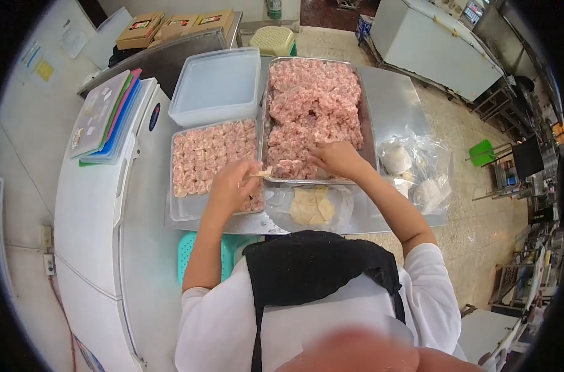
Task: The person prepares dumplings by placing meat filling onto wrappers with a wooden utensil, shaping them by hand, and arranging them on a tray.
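Observation:
My left hand (232, 183) is closed on a thin pale dough wrapper (262, 173), held just off the near left corner of the meat tray. Below that hand, a clear plastic tray (198, 208) carries rows of small meat-filled dumplings (210, 152). Fingers bent together, my right hand (339, 159) dips into the pink ground meat (313, 105) piled in a large metal tray (367, 133); its fingertips are partly hidden. Nearest my body, a stack of flat dough wrappers (311, 205) lies on a plastic sheet.
A lidded plastic container (217, 84) stands behind the dumplings. Plastic bags with pale dough (412, 167) lie on the right of the metal table (390, 93). Cutting boards (108, 118) rest on a white appliance at left. A turquoise basket (192, 254) sits below the table edge.

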Demonstrator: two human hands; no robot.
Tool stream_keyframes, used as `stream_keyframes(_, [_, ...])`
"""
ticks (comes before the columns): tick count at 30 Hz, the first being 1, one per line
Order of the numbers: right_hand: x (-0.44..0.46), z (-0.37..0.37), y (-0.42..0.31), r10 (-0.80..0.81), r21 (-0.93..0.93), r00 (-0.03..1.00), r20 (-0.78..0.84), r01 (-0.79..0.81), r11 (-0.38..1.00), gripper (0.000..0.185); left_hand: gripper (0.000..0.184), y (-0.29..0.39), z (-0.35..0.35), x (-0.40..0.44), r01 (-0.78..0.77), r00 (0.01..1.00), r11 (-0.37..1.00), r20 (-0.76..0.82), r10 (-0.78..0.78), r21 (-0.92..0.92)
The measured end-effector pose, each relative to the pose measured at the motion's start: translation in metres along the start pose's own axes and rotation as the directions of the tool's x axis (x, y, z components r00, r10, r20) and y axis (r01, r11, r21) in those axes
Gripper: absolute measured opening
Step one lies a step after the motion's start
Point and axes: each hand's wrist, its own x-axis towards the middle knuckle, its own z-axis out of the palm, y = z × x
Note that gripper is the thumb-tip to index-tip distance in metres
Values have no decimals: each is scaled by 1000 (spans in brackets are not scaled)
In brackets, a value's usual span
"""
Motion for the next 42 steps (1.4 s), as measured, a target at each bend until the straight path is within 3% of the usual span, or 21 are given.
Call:
stream_keyframes(2, [9, 11, 13, -5, -116, 1000, 26, 8, 993, 35, 21, 7, -7, 10, -155, 987, 980, -34, 160, 121])
stream_keyframes(3, [7, 11, 10, 15, -86, 997, 71, -9, 996, 34, 21, 12, -11, 15, -228, 970, 956, -39, 239, 184])
stream_keyframes(5, [-5, 16, -1, 49, -28, 985, 166, -45, 999, 33, 22, 23, -19, 20, -211, 975, 959, -29, 220, 189])
stream_keyframes(9, [-25, 12, 20, -24, 316, 989, 148, -24, 948, 34, 18, 8, -9, 25, -234, 953, 968, -178, 246, 85])
stream_keyframes(12, [-37, 31, 48, -68, 590, 993, 95, -1, 807, 34, 22, -1, 21, 37, 134, 929, 938, -289, -231, -319])
stream_keyframes(13, [-39, 24, 44, 11, 631, 994, 109, -78, 771, 35, 25, -14, 39, 41, 156, 881, 720, -234, -411, -676])
stream_keyframes(14, [-40, 4, 37, 90, 666, 988, 125, -151, 731, 35, 28, -33, 61, 47, 116, 827, 382, -124, -548, -917])
stream_keyframes(15, [-39, -14, 31, 169, 695, 976, 140, -218, 685, 36, 32, -44, 77, 52, 19, 783, -13, 23, -621, -1000])
stream_keyframes(18, [-30, -43, 24, 276, 754, 940, 200, -328, 569, 37, 35, -40, 108, 63, 22, 776, -377, 254, -577, -926])
stream_keyframes(21, [-12, -20, 30, 295, 883, 955, 34, -167, 439, 36, 31, 5, 114, 77, 82, 787, -416, 315, -531, -906])
stream_keyframes(25, [-10, -31, 1, 268, 749, 945, -189, -38, 662, 29, 38, 34, 104, 97, -78, 817, -564, 271, -508, -822])
stream_keyframes(26, [-13, -25, 1, 232, 674, 938, -258, 2, 739, 27, 59, 30, 100, 97, -27, 833, -622, 326, -446, -782])
stream_keyframes(27, [-16, -22, 1, 188, 590, 929, -320, 41, 806, 25, 63, 25, 98, 96, -6, 824, -634, 356, -442, -774])
stream_keyframes(30, [-39, -55, -2, 186, 276, 969, -165, -136, 951, 20, 73, 7, 103, 97, 34, 803, -641, 403, -440, -767])
stream_keyframes(33, [-56, -72, -23, 195, 72, 937, -289, -182, 981, 23, 77, -11, 122, 105, 72, 803, -625, 417, -426, -777])
stream_keyframes(35, [-55, -46, -28, 179, 80, 946, -271, -164, 983, 22, 76, -5, 121, 102, 140, 806, -625, 455, -378, -768])
stream_keyframes(36, [-53, -39, -28, 171, 83, 946, -275, -154, 985, 21, 74, 16, 108, 102, 157, 820, -552, 420, -390, -819])
stream_keyframes(39, [-59, -77, -34, 234, -61, 964, -127, -243, 968, 24, 75, 20, 104, 101, 238, 772, -504, 476, -420, -831])
stream_keyframes(40, [-67, -91, -45, 215, -139, 962, -168, -239, 961, 26, 73, 17, 106, 103, 227, 765, -538, 491, -417, -812])
stream_keyframes(42, [-66, -84, -58, 185, -30, 936, -300, -203, 979, 28, 69, 9, 113, 105, 209, 736, -608, 533, -419, -766])
